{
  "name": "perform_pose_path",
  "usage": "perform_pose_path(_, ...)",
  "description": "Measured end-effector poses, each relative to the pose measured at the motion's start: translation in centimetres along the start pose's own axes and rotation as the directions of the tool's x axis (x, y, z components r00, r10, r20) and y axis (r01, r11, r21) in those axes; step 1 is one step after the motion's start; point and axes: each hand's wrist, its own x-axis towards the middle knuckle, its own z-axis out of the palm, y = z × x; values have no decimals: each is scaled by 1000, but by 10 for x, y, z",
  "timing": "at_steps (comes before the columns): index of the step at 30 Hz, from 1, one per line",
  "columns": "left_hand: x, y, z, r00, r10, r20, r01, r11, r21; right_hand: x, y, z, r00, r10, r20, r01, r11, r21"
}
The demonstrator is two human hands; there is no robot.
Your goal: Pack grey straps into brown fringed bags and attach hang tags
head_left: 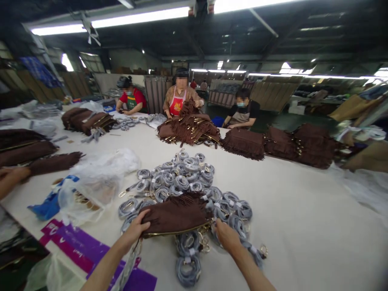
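Brown bag [178, 215] lies between your two hands, gold zip [169, 234] on the near edge, fringe [189, 197] on the far edge, over a heap of coiled grey straps [182, 182] on the table [303, 222]. Your left hand [136, 230] grips the bag's left end, fingers pressed on the fabric. Your right hand [226, 235] is at the zip's right end, fingers curled; cannot tell whether they pinch anything.

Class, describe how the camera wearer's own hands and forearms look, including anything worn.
The left hand and right hand are ungloved. Both forearms are bare where they show, with no sleeves, watch or bracelet visible. Finer details are too blurred.
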Motion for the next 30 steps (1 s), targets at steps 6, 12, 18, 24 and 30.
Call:
perform_pose_path(6, 4, 22, 17, 998, -58, 8, 57, 992, 111, -22, -67, 16, 904, -374, -208, 392, 918, 53)
perform_pose_path(12, 3, 55, 17, 991, -23, 129, -6, 975, 222, -11, -109, 35, 859, -476, -188, 502, 856, 123)
perform_pose_path(18, 38, 107, 5, 963, 80, 259, -178, 908, 380, 17, -116, 25, 832, -503, -235, 550, 805, 221)
perform_pose_path(24, 69, 110, 15, 882, 388, 266, -471, 725, 503, 50, -127, 33, 878, -355, -320, 444, 854, 272)
perform_pose_path(30, 51, 19, 28, 471, 489, 734, -872, 131, 472, 66, -138, 51, 909, -279, -310, 366, 889, 274)
